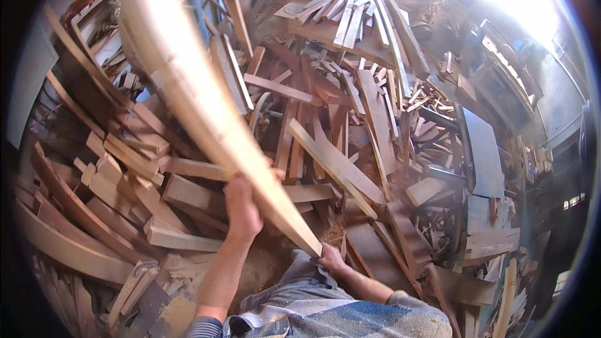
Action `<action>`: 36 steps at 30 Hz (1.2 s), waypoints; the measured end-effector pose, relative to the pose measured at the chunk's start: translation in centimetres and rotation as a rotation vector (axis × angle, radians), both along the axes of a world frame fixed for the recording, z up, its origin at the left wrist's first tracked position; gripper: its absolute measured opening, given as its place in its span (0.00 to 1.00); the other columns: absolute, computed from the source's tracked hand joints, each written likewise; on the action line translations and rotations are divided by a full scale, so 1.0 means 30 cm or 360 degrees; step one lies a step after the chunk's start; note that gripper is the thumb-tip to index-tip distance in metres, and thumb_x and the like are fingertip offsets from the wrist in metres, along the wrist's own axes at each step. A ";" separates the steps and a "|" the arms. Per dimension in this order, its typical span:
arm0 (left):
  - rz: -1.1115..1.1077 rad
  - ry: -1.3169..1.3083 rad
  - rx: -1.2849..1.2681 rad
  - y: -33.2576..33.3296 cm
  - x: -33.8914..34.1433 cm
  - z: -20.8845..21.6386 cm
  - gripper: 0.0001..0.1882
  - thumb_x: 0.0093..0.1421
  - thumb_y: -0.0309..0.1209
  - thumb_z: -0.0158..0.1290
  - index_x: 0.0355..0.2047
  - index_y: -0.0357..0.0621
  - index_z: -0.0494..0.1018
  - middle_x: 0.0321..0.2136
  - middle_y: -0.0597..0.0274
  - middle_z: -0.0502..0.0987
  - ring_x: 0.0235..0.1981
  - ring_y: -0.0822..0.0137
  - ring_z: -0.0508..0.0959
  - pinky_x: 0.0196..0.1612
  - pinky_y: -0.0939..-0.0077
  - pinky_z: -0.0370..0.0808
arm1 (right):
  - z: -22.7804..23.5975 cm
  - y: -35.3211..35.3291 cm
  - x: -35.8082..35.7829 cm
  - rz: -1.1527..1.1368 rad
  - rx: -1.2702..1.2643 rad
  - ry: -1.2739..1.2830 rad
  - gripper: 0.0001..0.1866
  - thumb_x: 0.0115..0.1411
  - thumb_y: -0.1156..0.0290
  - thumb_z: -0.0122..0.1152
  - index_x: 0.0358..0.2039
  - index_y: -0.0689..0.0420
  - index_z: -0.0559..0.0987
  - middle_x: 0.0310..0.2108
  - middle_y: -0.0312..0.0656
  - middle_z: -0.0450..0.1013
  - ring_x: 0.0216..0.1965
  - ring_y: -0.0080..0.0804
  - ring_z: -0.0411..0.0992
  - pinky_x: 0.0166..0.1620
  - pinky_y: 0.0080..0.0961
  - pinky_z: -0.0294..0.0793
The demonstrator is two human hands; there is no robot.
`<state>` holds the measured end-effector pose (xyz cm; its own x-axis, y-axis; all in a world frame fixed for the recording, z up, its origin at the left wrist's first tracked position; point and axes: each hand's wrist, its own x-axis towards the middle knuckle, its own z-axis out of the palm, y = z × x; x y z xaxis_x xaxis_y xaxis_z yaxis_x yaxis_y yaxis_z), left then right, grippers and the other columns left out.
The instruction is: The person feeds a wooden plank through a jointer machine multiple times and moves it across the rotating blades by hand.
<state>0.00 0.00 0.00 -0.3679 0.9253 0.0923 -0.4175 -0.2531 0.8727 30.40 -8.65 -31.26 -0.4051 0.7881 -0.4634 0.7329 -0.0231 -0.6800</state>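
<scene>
A long, pale wooden plank slants across the view from the upper left down to my lap. Partway along it, my left hand is wrapped round the plank's left side, with some fingers showing beyond its far edge. My right hand grips the plank's near end, close to my right thigh. The upper part of the plank is blurred and overexposed, and rises toward the camera.
Stacked beams and offcuts lie to my left. Ahead, a heap of boards reaches a low table piled with strips. A metal-topped machine stands at the right. Sawdust covers the floor near me.
</scene>
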 end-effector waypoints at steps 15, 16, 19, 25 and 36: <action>-0.0193 0.1437 -0.0106 0.981 0.403 -0.180 0.40 0.65 0.63 0.51 0.57 0.36 0.70 0.55 0.47 0.70 0.53 0.53 0.73 0.59 0.61 0.68 | 0.076 0.316 0.014 -0.0452 -0.0422 0.0588 0.28 0.49 0.54 0.72 0.48 0.56 0.82 0.43 0.45 0.81 0.45 0.36 0.79 0.51 0.35 0.77; 0.0063 0.1901 -0.0212 0.986 0.359 -0.195 0.45 0.63 0.66 0.50 0.58 0.30 0.68 0.60 0.34 0.63 0.60 0.40 0.68 0.63 0.53 0.64 | 0.171 0.461 -0.024 -0.0534 -0.0403 0.0773 0.23 0.52 0.60 0.71 0.47 0.58 0.82 0.42 0.42 0.81 0.41 0.31 0.78 0.46 0.32 0.78; 0.0046 0.1945 -0.0207 0.855 0.240 -0.172 0.38 0.63 0.50 0.57 0.58 0.25 0.65 0.64 0.33 0.61 0.64 0.38 0.65 0.65 0.55 0.64 | 0.526 0.947 -0.089 -0.0672 -0.0325 0.1121 0.10 0.59 0.67 0.64 0.39 0.57 0.80 0.27 0.34 0.75 0.26 0.20 0.71 0.28 0.20 0.70; 0.0471 0.1663 -0.0725 0.003 -0.021 -0.489 0.29 0.64 0.33 0.59 0.59 0.25 0.66 0.64 0.37 0.65 0.66 0.46 0.67 0.66 0.61 0.65 | 0.656 1.587 -0.229 -0.0944 0.0021 0.1318 0.44 0.59 0.66 0.69 0.69 0.67 0.56 0.48 0.50 0.73 0.36 0.33 0.77 0.33 0.25 0.78; 0.2120 0.0308 -0.2765 -1.878 0.708 -0.708 0.21 0.58 0.35 0.57 0.49 0.35 0.73 0.43 0.44 0.78 0.45 0.48 0.79 0.48 0.56 0.75 | -0.445 0.644 -0.636 0.0565 -0.1172 0.0009 0.11 0.56 0.65 0.64 0.30 0.60 0.80 0.24 0.46 0.76 0.21 0.35 0.74 0.21 0.34 0.72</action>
